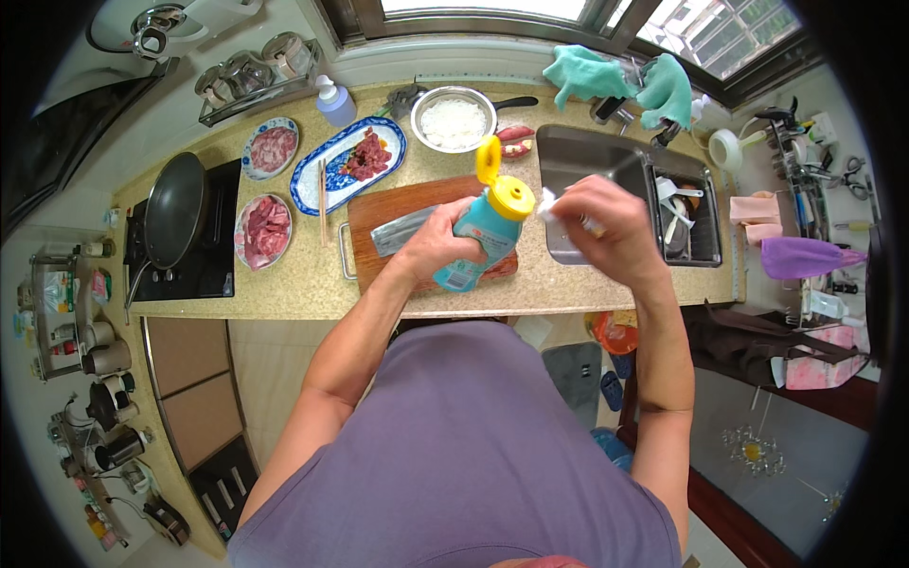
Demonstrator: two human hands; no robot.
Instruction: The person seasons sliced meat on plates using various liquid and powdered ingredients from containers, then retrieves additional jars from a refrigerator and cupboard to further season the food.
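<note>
My left hand (442, 243) is wrapped around a teal squeeze bottle (490, 238), tilted above the cutting board. The bottle's yellow flip cap (511, 197) has its lid raised. To its right, by the sink's near left edge, my right hand (611, 224) pinches a small white crumpled piece (546, 205), perhaps paper or plastic; motion blur hides its exact kind. Beneath the bottle is a wooden cutting board (383, 202) with a metal handle. A cleaver's grey blade (399, 231) lies on it, partly covered by my left hand.
Behind the board are a blue-and-white platter (307, 190) with sliced meat and chopsticks (323, 206), and a pot (490, 106) of white food. Bowls of meat (265, 231) (270, 149) stand left, beside a frying pan (176, 209) on the cooktop. A sink (561, 248) is right.
</note>
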